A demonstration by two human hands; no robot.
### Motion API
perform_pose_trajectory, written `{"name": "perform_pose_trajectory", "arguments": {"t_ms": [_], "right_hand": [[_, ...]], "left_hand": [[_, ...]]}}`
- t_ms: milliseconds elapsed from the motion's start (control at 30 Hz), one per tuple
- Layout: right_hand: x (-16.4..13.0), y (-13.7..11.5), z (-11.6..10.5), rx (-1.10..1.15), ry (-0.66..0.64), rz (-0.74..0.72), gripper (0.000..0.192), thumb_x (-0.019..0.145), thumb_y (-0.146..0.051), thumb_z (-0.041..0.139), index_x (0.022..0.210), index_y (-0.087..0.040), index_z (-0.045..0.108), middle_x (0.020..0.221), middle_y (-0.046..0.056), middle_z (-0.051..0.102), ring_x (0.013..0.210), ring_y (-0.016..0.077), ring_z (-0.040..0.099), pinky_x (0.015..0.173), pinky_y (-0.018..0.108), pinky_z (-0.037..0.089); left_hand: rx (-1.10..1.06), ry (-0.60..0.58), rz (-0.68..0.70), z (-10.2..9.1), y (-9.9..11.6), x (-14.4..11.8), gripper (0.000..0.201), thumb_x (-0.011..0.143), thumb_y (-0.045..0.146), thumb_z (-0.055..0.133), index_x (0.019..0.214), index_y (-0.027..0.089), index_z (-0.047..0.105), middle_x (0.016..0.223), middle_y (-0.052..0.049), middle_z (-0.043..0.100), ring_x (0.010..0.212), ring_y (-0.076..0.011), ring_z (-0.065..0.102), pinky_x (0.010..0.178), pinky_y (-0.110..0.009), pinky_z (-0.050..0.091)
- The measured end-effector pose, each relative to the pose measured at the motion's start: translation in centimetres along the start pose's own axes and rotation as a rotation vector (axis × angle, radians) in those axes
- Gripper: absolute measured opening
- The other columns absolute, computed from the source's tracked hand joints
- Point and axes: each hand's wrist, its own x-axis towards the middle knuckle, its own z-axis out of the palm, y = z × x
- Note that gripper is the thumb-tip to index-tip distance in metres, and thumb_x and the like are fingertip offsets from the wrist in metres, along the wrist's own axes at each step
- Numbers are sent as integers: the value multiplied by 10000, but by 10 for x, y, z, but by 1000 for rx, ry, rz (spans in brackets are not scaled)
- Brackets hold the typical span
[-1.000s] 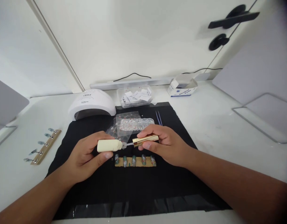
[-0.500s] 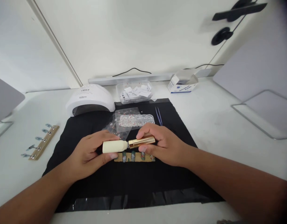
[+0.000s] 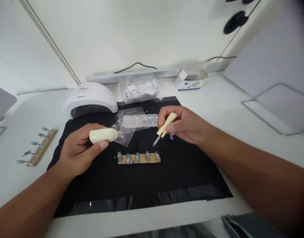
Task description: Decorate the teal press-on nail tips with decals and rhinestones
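Note:
My left hand (image 3: 84, 147) is closed round a pale yellow nail polish bottle (image 3: 102, 135), tipped on its side with its open neck to the right. Between the thumb and fingers of my right hand (image 3: 183, 125) is the gold brush cap (image 3: 167, 125), its brush (image 3: 156, 141) slanting down to the left, apart from the bottle. Below both hands, a wooden strip (image 3: 142, 159) bearing several green decorated false nails (image 3: 137, 157) lies on the black cloth (image 3: 132, 185). Part of a clear rhinestone case (image 3: 140, 121) is hidden behind my right hand.
A white nail lamp (image 3: 92, 97) stands at the back left. Beside it are a clear tub of white packets (image 3: 140, 91) and an alcohol pads box (image 3: 191, 81). A second strip (image 3: 43, 147) with nails on stands lies at the left. Clear plastic sheets (image 3: 127, 137) lie near the case.
The brush cap has come out of the bottle. My left hand has moved left with the bottle, my right hand up and right with the cap. The nail strip is now uncovered.

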Motion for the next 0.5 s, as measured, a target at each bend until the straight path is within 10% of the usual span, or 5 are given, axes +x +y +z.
{"name": "perform_pose_trajectory", "arguments": {"t_ms": [233,500], "right_hand": [[-1,-2,-1,-324,-213,97,66,649,-196,560,663,-172,621,495,-67,468,455,71,376,450,219,255],[2,0,-2,-315,18,124,56,618,-173,535,630,-185,589,450,-70,431,411,72,353,419,226,256]], "left_hand": [[7,4,-1,-1,-4,0,242,891,171,665,1116,258,657,923,12,676,791,-154,626,680,-277,496],[-5,39,-21,-1,-4,-2,261,893,172,664,1135,269,654,966,10,675,835,-166,614,720,-296,493]]}}
